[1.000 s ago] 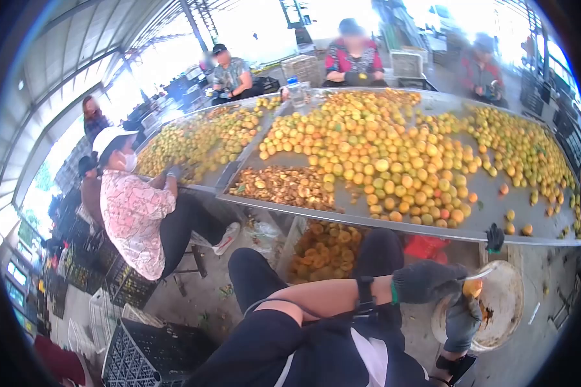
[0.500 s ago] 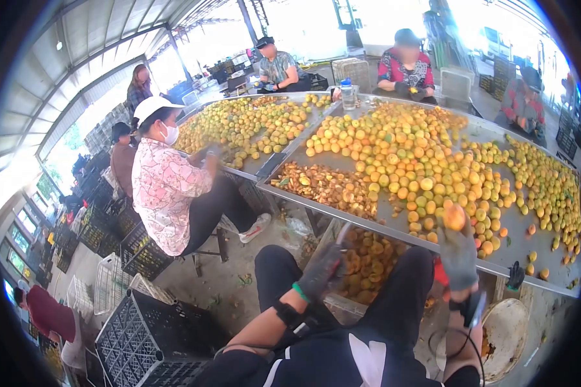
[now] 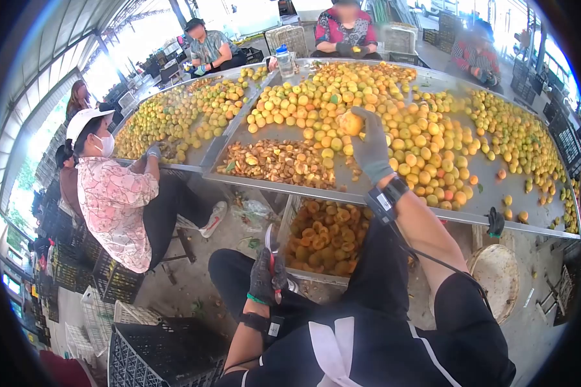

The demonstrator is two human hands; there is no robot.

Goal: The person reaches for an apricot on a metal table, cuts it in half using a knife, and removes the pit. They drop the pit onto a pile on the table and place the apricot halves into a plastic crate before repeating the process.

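Note:
My left hand, in a dark grey glove, is closed around pruning shears with red handles, metal end pointing up, close above my lap. My right hand, gloved in grey, reaches over the metal table and grips an orange apricot between thumb and fingers. Around it spreads a large heap of whole apricots. Left of that arm lies a pile of brown apricot pits. Below the table edge, between my knees, a crate holds split apricots.
At the left a person in a pink patterned shirt sits at the adjoining table. Across sit several people, with a water bottle near them. A black crate stands at lower left, a round whitish container at right.
My right hand has moved from the table's front edge up over the heap, carrying the apricot. My left hand has lowered with the shears toward my lap. The view has shifted right.

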